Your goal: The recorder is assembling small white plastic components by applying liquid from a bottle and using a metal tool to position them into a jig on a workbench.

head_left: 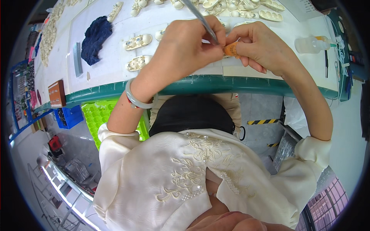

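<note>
Grey, slender, glossy tool (202,20), aslant in the left hand (194,43)

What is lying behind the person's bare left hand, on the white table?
Part of a cream, rounded piece shows beside the bare left hand. The hand covers the rest, and whatever else lies behind it cannot be seen.

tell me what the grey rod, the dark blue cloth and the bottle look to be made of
Grey rod: probably metal, given its smooth grey sheen, though plastic is possible. Dark blue cloth: matte fabric, judging by its soft crumpled folds; fibre unclear. Bottle: likely plastic, being semi-clear and slightly cloudy.
</note>
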A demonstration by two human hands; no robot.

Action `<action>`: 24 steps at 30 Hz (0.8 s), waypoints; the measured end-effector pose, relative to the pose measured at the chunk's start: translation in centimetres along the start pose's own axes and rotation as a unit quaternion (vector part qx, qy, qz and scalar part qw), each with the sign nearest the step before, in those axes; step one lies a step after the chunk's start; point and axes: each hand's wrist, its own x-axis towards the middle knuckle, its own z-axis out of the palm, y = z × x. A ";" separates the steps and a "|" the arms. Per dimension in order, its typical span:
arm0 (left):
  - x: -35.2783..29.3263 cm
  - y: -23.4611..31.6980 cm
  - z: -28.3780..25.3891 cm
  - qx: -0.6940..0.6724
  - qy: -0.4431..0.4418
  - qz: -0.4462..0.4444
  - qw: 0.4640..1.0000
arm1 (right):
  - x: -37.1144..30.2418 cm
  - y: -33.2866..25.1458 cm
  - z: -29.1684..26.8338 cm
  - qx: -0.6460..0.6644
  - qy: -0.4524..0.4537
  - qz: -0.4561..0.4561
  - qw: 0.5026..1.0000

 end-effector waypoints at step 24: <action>-0.6 0.4 -0.4 -0.016 0.003 -0.063 0.998 | -0.5 -0.9 -0.4 -0.068 -0.031 -0.005 0.997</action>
